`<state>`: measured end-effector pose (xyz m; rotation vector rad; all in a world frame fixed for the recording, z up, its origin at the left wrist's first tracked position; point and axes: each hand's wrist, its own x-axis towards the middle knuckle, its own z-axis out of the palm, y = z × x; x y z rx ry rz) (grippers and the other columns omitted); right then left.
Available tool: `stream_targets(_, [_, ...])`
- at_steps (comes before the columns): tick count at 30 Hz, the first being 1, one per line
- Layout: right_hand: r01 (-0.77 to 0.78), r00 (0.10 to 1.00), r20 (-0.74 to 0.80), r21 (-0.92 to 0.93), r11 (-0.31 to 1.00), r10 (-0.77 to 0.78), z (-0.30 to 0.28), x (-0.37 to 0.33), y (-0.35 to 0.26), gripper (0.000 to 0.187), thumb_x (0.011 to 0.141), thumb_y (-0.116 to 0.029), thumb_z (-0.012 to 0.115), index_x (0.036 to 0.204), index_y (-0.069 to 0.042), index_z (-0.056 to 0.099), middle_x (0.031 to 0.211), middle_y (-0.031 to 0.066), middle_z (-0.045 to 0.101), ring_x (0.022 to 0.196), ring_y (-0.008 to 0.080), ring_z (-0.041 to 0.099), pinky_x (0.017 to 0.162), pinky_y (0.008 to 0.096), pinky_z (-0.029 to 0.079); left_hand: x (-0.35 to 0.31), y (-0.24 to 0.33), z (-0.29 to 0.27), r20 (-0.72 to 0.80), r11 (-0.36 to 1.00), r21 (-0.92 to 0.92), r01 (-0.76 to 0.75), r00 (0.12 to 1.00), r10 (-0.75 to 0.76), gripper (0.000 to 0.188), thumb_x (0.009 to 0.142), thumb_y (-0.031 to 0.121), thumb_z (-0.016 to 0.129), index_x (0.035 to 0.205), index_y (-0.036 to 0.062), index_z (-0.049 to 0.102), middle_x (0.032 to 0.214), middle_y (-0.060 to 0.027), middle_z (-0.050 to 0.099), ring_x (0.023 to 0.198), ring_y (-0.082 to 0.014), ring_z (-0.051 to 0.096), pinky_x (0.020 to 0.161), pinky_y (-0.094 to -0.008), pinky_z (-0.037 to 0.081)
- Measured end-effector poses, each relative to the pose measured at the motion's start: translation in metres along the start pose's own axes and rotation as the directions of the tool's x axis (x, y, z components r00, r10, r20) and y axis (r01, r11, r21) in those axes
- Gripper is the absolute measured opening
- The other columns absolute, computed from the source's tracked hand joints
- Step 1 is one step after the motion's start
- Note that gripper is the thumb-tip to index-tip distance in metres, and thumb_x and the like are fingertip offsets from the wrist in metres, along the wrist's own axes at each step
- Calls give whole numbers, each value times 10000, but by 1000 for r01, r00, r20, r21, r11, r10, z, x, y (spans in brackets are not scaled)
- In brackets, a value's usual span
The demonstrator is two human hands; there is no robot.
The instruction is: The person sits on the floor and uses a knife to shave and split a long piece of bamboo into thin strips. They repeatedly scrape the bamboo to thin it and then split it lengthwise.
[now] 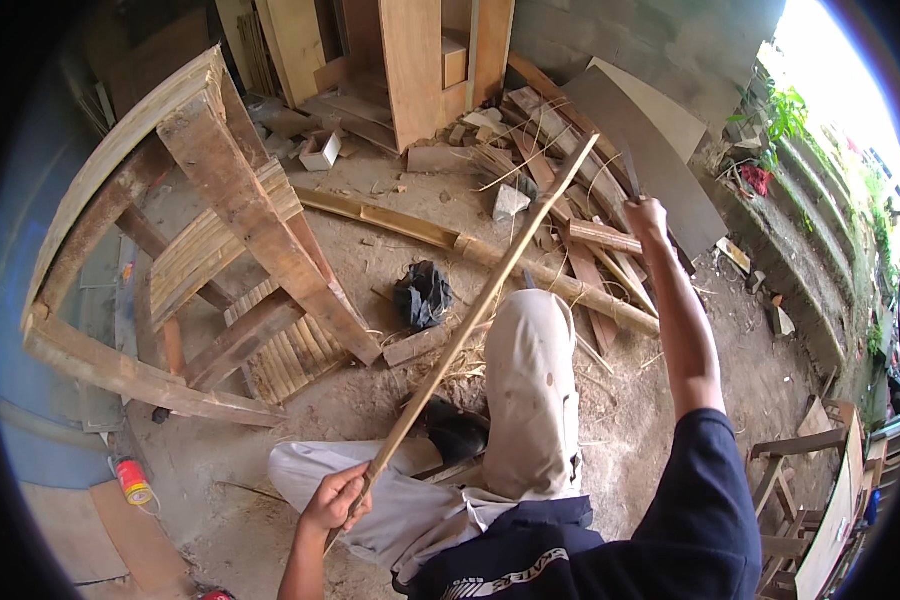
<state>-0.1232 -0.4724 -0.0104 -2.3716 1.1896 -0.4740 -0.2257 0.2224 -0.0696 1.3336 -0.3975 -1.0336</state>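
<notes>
My left hand (335, 497) is closed around the lower end of a long, thin bamboo strip (490, 285). The strip slants up and away to the right, passing over my bent leg, and its far end hangs above a pile of wood. Out to the right, my right hand (646, 217) grips a knife (630, 174). Its narrow blade points away from me, to the right of the strip's far end and apart from it; the fist hides the handle. Beyond my knee, a thicker bamboo pole (535, 268) lies across the ground.
A tipped wooden frame with bamboo slats (260, 200) stands at left. A black plastic bag (422, 295) lies near my leg. Planks and scraps (595, 260) are heaped ahead. Concrete steps (785, 240) rise at right. A red-and-yellow cylinder (132, 482) is at lower left.
</notes>
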Motion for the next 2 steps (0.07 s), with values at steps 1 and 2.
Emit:
stream_targets(1, [-90, 996, -8, 71, 993, 91, -2, 3, 13, 320, 864, -294, 564, 987, -66, 751, 860, 178, 732, 819, 310, 724, 756, 432, 558, -11, -4, -1, -18, 999, 47, -6, 1000, 7, 453, 1048, 240, 441, 1469, 80, 396, 613, -73, 542, 405, -82, 422, 376, -234, 391])
stream_targets(2, [-62, 998, -19, 92, 994, 64, 5, 12, 13, 320, 864, -294, 564, 987, -66, 751, 860, 178, 732, 819, 310, 724, 756, 432, 558, -13, -11, -2, -37, 995, 96, -27, 999, 31, 453, 1043, 226, 454, 1471, 90, 397, 630, -83, 561, 413, -89, 440, 381, -237, 403])
